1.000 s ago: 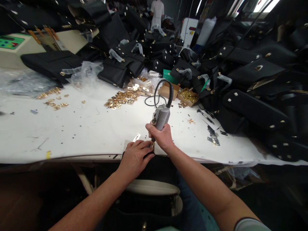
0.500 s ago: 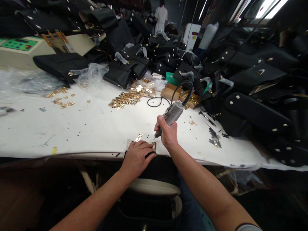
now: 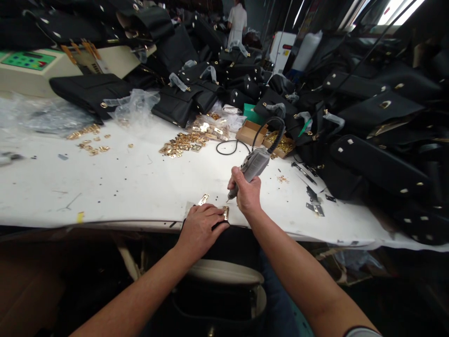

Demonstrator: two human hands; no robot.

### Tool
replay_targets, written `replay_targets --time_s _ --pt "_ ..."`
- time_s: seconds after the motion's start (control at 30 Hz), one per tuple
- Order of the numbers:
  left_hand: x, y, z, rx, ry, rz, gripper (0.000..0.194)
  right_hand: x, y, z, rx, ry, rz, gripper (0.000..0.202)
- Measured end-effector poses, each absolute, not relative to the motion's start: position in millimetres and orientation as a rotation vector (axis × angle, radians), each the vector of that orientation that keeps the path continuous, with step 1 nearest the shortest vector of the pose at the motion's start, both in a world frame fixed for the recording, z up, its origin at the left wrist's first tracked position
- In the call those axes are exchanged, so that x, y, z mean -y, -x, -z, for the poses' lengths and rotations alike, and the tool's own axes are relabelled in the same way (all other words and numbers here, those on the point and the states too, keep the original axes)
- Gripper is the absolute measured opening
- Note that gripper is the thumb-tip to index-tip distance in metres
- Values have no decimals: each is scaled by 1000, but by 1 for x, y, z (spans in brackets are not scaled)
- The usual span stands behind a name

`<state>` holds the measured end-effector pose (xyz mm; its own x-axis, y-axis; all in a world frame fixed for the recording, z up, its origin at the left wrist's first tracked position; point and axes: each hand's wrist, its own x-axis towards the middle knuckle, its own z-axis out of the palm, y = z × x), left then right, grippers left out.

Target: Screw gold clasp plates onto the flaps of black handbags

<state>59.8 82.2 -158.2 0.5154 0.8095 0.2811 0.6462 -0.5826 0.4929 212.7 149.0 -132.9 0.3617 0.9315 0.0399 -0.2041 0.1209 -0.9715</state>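
Note:
My right hand (image 3: 248, 192) is wrapped around a grey electric screwdriver (image 3: 255, 164), its thin bit pointing down and left. The tip hovers just above and beside a gold metal plate (image 3: 226, 213) on the edge of a black bag's flap. My left hand (image 3: 202, 227) grips this flap at the table's front edge, fingers on top and thumb towards me. Below hangs the open black bag (image 3: 224, 299) with its beige rim. A second gold plate (image 3: 204, 199) lies just beyond my left fingers.
Gold fittings (image 3: 182, 144) lie heaped on the white table (image 3: 140, 182). A cardboard box (image 3: 251, 132) stands behind, near the screwdriver's cable. Black bags (image 3: 382, 161) crowd the right and back. A machine with a green panel (image 3: 26, 60) stands left. Someone in white (image 3: 237, 22) is far back.
The view has shifted slightly. Both hands keep nearly the same places, and the screwdriver tip stays close to the gold plate.

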Motion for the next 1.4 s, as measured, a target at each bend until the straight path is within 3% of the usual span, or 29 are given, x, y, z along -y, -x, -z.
replay_targets --time_s 0.47,1.4 --pt "-84 -58 169 -1194 -2392 -772 13 -110 -208 112 688 961 -1165 40" --pt "-82 -59 164 -1199 -2399 -767 15 -108 -203 114 704 1006 -1146 43"
